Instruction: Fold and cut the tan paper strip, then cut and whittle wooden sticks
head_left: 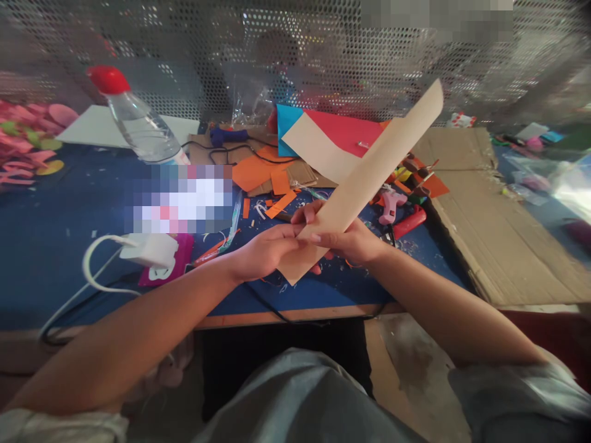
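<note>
A long strip of cream paper (369, 175) slants up to the right above the blue table, its far end curling slightly. Near its lower end, my left hand (268, 249) is closed on the left edge, some fingertips showing behind the strip. My right hand (353, 240) grips the same strip from the right, thumb on top and fingers underneath. Just beyond my hands lie orange paper scraps (281, 200). To the right of them are a pink glue gun (392, 206) and a red-handled tool (410, 223), whose kind I cannot make out.
A water bottle with a red cap (143, 126) stands at the left. Nearer are a white charger (150, 249) and its cable on a pink power strip (184, 252). Cardboard (512, 246) covers the right side. A perforated metal screen (207, 55) rises behind the table.
</note>
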The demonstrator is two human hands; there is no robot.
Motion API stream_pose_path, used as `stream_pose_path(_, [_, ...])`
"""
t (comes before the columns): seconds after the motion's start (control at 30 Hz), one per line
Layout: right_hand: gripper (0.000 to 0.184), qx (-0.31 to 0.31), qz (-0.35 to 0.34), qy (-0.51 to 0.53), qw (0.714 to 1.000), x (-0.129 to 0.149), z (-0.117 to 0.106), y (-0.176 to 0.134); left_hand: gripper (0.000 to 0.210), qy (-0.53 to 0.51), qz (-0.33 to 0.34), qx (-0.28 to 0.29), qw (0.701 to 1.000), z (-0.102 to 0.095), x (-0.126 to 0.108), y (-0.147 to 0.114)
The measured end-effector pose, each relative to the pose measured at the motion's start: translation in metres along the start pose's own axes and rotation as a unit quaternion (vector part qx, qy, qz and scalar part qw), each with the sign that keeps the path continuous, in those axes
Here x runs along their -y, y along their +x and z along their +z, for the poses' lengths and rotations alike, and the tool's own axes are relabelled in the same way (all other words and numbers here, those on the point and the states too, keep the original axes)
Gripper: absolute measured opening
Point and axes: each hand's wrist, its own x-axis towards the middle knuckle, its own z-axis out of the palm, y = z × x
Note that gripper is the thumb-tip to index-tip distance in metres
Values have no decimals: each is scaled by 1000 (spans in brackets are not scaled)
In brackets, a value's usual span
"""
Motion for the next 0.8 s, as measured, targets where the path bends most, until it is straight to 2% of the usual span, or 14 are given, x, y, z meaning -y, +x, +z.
stream_pose_path(0.1, [40, -2, 0, 18, 1000, 1, 1, 0, 33, 50, -19, 8, 999, 0, -3, -2])
stream_pose_path(0.2, [41, -26, -4, 46, 999, 4, 3, 2, 36, 84, -15, -11, 996, 0, -4, -3])
stream_pose_path(0.3, [43, -86, -30, 45, 995, 6, 5, 5, 36, 86, 19, -66, 994, -3, -2, 1])
stream_pose_path(0.4, [50, -158, -79, 31, 984, 5, 6, 7, 27, 79, 61, -143, 985, -6, 1, 7])
stream_pose_path(0.53, [56, -183, -67, 41, 980, 1, 3, 9, 19, 96, 122, -253, 955, -11, 1, 13])
stream_pose_path(0.6, [58, -192, -65, 50, 978, -1, 0, 9, 17, 111, 165, -290, 936, -14, 1, 14])
stream_pose_path(0.7, [59, -198, -47, 69, 977, -4, -5, 10, 17, 155, 237, -315, 906, -18, 2, 15])
stream_pose_path(0.8, [62, -179, -24, 91, 979, -6, -9, 10, 19, 213, 301, -322, 872, -22, 3, 13])
